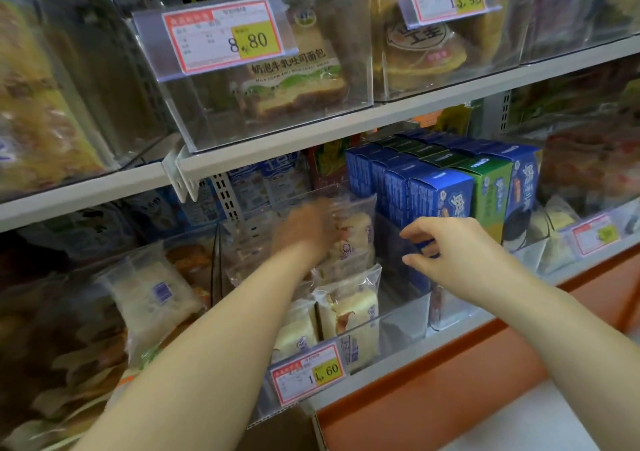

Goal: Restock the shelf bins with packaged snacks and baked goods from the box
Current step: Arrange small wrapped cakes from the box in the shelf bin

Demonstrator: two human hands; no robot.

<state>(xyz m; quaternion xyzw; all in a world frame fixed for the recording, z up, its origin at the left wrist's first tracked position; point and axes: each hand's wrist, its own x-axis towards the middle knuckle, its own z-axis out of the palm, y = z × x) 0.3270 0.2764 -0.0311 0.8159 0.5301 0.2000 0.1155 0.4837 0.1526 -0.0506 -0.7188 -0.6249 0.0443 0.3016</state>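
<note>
Clear plastic bins sit along both shelves. The middle bin [401, 322] on the lower shelf holds soft cake packets [349, 308] in see-through wrap, standing in rows. The left hand [304, 229] reaches deep into this bin and is up against the top packet [355, 234] at the back, which stands higher than the rest. That hand is blurry, so I cannot tell if it is gripping the packet or just touching it. The right hand [446, 249] is just beside it, in front of a row of blue boxes [440, 194]. Its fingers and thumb are curled with a small gap between them. A bit of blue shows in the gap, but I cannot tell if the hand holds a box. One green box [491, 187] stands among the blue ones. A red and yellow price tag [308, 374] hangs on the front of the middle bin. To the left, a pale packet [152, 298] leans in the next bin. On the grey shelf [311, 135] above, a bin holds a bag of sliced bread [294, 80] behind another tag [225, 38]. The bin to its right holds a round cake pack [426, 45]. Below the lower shelf runs an orange panel [450, 381].
</note>
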